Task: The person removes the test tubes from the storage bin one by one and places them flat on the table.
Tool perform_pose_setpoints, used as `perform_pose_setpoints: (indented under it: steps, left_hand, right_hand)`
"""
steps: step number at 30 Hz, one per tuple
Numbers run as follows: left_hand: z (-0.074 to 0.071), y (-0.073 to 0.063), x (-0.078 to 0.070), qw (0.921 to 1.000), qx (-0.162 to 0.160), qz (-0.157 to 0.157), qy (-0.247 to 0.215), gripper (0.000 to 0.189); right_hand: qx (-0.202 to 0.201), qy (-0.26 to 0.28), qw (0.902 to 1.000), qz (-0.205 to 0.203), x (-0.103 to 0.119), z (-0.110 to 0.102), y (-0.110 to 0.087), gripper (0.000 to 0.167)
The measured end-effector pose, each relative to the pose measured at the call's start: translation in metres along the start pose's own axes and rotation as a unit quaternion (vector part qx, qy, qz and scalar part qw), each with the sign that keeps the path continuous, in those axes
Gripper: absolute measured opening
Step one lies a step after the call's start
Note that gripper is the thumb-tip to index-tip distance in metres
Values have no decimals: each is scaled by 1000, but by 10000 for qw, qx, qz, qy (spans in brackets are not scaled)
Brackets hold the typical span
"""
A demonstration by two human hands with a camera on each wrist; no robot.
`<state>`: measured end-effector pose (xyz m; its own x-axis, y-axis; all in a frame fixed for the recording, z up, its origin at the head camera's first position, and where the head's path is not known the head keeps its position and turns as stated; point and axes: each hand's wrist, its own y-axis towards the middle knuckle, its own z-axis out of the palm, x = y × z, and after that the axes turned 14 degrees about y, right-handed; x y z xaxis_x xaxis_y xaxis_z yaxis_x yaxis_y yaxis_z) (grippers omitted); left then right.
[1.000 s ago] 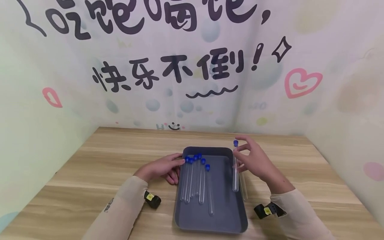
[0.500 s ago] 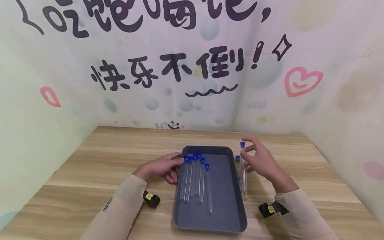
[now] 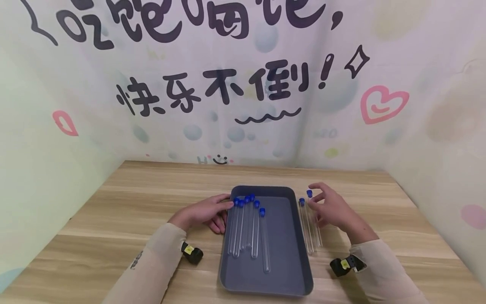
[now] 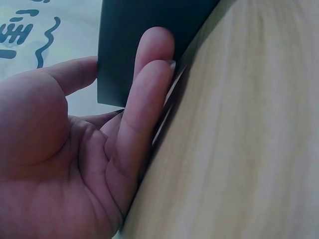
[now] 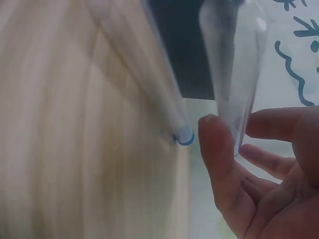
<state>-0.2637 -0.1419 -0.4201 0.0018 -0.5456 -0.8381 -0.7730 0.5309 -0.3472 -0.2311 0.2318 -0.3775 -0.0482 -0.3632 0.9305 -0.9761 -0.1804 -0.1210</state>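
Observation:
Between its thumb and fingers my right hand (image 3: 332,207) pinches a clear test tube (image 5: 233,59) near its blue cap (image 3: 309,193), just right of the tray. Beside it another capped test tube (image 3: 306,228) lies on the table, along the tray's right outer wall. My left hand (image 3: 206,213) holds the upper left edge of the dark grey tray (image 3: 284,253), thumb at the rim and the other fingers outside the wall. Several test tubes (image 3: 255,238) with blue caps lie side by side in the tray's left half, caps toward the back.
A wood-grain table (image 3: 133,211) carries everything. Behind it hangs a white printed cloth (image 3: 171,139) with dark lettering. Each wrist wears a small black camera; the right wrist's camera (image 3: 339,267) sits near the tray's lower right side.
My right hand has carried the test tube from over the tray's right edge rightward and down beside the tube on the table. The left hand keeps its place on the tray.

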Motion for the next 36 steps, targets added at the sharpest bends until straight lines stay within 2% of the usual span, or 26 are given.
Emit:
perform_pose_setpoints:
  steps: [8,19,28,36]
  left_hand:
    - [0,0,-1,10000,-10,-16,-9,65]
    - [1,0,-3,10000,-5,-59,24,65]
    - [1,-3,2,10000,-32,-49,3,64]
    - [1,-2,0,10000,-57,-5,26,64]
  right_hand:
    - [61,-219,9994,255,-7,0,2,60]
    - [159,-369,9991,115,-12,-3,3,58]
    - [110,-492,9982,329,-15,2,7,57]
    - [41,-492,9979,415,-17,2,8,56]
